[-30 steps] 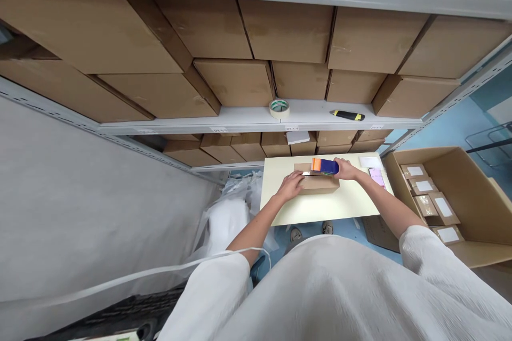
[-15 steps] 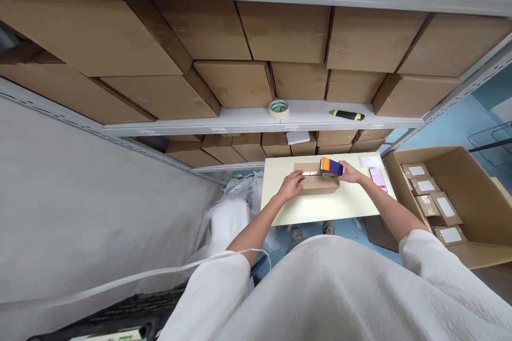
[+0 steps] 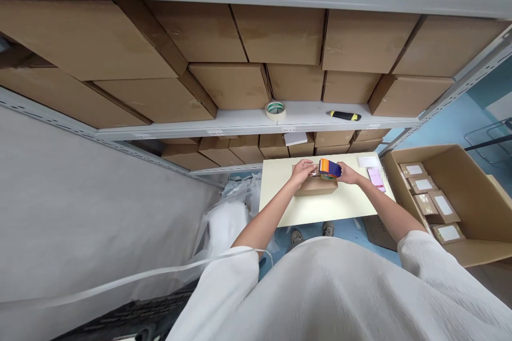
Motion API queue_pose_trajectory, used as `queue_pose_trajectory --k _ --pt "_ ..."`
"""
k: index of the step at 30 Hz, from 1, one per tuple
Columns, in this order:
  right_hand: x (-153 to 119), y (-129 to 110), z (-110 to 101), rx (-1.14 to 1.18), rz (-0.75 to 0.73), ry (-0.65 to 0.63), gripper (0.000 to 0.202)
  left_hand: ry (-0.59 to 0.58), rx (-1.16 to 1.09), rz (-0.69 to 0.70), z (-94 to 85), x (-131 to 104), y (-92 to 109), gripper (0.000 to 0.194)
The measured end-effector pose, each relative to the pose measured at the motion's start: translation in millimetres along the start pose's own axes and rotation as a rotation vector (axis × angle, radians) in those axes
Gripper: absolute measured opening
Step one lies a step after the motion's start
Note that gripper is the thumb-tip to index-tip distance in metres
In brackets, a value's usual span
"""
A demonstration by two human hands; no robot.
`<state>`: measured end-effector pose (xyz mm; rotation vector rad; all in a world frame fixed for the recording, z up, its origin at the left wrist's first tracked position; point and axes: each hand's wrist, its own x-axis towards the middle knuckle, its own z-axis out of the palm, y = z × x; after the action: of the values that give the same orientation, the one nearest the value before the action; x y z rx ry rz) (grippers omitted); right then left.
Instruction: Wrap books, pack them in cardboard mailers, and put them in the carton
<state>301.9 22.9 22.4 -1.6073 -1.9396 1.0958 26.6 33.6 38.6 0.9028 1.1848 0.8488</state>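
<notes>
The small cardboard box (image 3: 316, 185) sits near the middle of the pale table (image 3: 320, 210), which serves as the landmark here. On top of the box rests a tape dispenser (image 3: 329, 169) with an orange front and a blue body. The right hand (image 3: 347, 173) is wrapped around its rear end, fingers curled closed on the handle. The left hand (image 3: 303, 171) lies on the box's left top edge, its fingertips bent in toward the dispenser's front; whether they pinch the tape end or only press the lid I cannot tell (too small to resolve).

The box looks light and fairly stiff, plain brown corrugated board, low and oblong, with dry matte faces that should not slip. It is probably best gripped by its two short ends or pinned flat from above, since the lid panels would likely give under a hard squeeze at the centre.

At the table's right edge lie a pink phone (image 3: 376, 178) and a white slip of paper (image 3: 368, 161). Right of the table stands a large open carton (image 3: 472, 197) holding small labelled parcels. Behind the table a shelf carries a roll of tape (image 3: 276, 110) and a utility knife (image 3: 343, 115) in front of stacked cartons.
</notes>
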Motion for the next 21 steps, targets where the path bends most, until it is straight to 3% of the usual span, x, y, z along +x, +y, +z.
queue_pose_trajectory --k 6,12,21 --pt "-2.8 -13.3 -1.7 -0.029 0.021 -0.073 0.045 0.047 0.036 -0.027 4.0 4.3 6.9 0.049" --pt "1.7 -39.8 -7.3 -0.279 -0.017 -0.152 0.048 0.205 0.274 0.021 -13.2 -0.8 6.3 0.050" --pt "10.7 -74.8 -11.5 -0.560 -0.063 -0.270 0.043 0.268 0.270 0.064 -40.6 -1.7 -7.0 0.055"
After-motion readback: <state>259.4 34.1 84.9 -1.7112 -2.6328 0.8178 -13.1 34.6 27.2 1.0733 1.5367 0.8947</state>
